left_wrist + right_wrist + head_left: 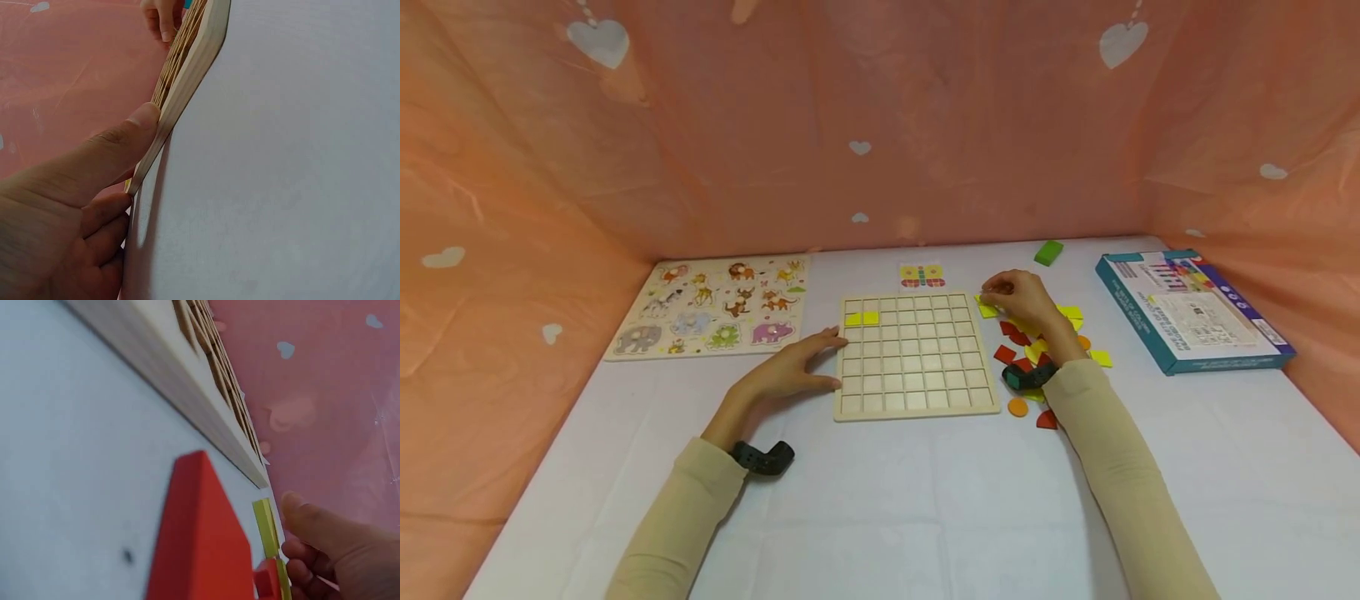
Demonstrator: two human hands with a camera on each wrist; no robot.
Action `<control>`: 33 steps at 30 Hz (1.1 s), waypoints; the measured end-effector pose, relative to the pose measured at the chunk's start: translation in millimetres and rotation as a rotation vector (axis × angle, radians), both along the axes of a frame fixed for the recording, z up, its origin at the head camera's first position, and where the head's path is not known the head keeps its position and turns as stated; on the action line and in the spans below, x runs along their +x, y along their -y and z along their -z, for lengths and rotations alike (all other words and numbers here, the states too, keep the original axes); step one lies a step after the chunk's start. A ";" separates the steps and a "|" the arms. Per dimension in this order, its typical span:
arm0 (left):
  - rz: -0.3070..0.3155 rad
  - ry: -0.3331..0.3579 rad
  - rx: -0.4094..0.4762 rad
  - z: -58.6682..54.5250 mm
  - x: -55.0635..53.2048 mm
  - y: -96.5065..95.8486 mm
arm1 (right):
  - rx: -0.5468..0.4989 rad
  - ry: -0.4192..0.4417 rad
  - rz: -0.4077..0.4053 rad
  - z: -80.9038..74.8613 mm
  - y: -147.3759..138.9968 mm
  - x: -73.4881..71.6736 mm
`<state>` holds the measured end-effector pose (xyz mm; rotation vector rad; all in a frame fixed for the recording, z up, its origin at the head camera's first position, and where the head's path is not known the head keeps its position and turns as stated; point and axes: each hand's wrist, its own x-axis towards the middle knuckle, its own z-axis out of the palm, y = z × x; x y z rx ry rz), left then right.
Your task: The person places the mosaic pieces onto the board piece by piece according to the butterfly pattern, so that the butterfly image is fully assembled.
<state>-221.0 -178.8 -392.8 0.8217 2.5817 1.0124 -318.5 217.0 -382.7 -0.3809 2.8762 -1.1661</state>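
Observation:
A wooden grid board (917, 360) lies flat, with two yellow square tiles (862, 318) side by side in its upper left cells. My left hand (793, 364) is at the board's left edge, its thumb and fingertips touching the side. Just beyond the board's upper right corner, my right hand (1022, 298) bends its fingers over the loose tiles. A yellow tile (988, 309) lies below its fingertips; in the right wrist view, yellow tiles (267, 526) stand close to the thumb. Whether anything is pinched between those fingers is hidden. A red tile (203, 537) looms in that view's foreground.
Red, yellow and orange pieces (1017, 407) lie scattered right of the board. Behind it is a butterfly pattern card (922, 276). An animal puzzle board (715, 306) lies at left, a teal box (1198, 312) at right, and a green block (1048, 252) at the back.

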 end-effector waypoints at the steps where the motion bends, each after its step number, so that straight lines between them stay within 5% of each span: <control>1: 0.001 0.000 -0.002 -0.2 -0.1 -0.1 | 0.001 0.003 -0.004 1.6 0.1 -0.7; 12: -0.003 -0.007 -0.013 -0.2 -1.6 0.1 | 0.045 -0.058 0.006 7.2 5.0 -5.3; 22: -0.022 0.014 0.005 0.6 0.9 -1.4 | 0.047 0.024 -0.051 4.8 -4.1 -2.2; 33: -0.012 -0.003 -0.007 1.5 -0.3 -0.3 | 0.071 -0.017 -0.044 0.7 1.5 -4.5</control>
